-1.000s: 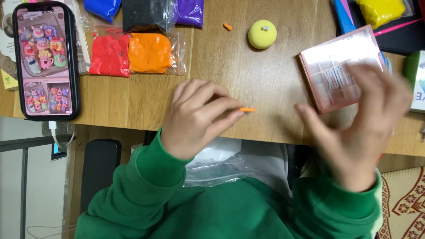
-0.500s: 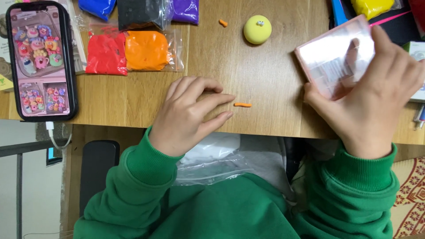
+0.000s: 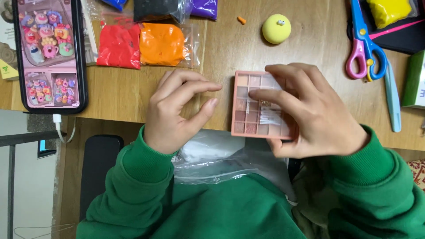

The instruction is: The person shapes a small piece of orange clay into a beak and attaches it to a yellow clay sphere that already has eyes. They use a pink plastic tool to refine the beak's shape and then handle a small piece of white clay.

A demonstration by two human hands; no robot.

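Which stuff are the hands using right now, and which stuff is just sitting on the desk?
In use:
- pink palette, held by the right hand
- left hand, resting beside it

Just lying about:
- yellow clay ball
- red clay bag
- orange clay bag
- scissors
- phone

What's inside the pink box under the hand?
The pink box holds rows of small squares in pink and brown shades. The right hand covers its right part, so the squares there are hidden.
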